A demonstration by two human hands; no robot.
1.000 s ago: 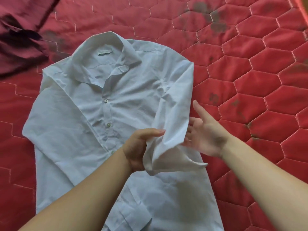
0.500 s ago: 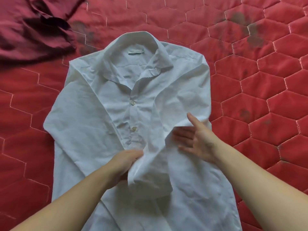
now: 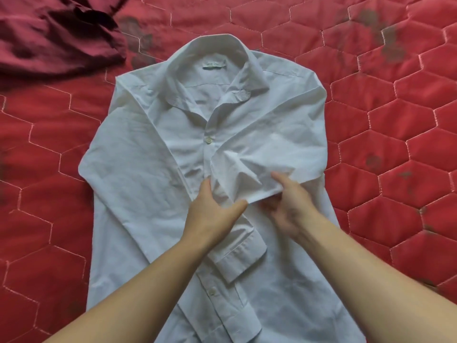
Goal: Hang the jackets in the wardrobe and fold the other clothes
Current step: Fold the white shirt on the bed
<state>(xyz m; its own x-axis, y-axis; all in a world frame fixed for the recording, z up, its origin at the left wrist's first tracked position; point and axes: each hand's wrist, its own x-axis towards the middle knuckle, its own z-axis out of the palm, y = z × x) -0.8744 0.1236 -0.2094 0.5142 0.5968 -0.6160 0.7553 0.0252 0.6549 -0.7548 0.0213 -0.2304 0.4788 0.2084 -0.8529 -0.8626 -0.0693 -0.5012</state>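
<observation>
A wrinkled white cotton shirt (image 3: 153,184) lay face up, collar spread, on a red quilt (image 3: 395,149) stitched in hexagons. The left hand (image 3: 212,214) pinched the folded sleeve (image 3: 247,179) between thumb and fingers; the right hand (image 3: 289,206) pinched its crisp edge, thumb on top, fingers tucked beneath. A crumpled maroon garment (image 3: 54,35) lay at the upper left.

Red hexagon-quilted bedspread (image 3: 408,149), dark-stained in places.
</observation>
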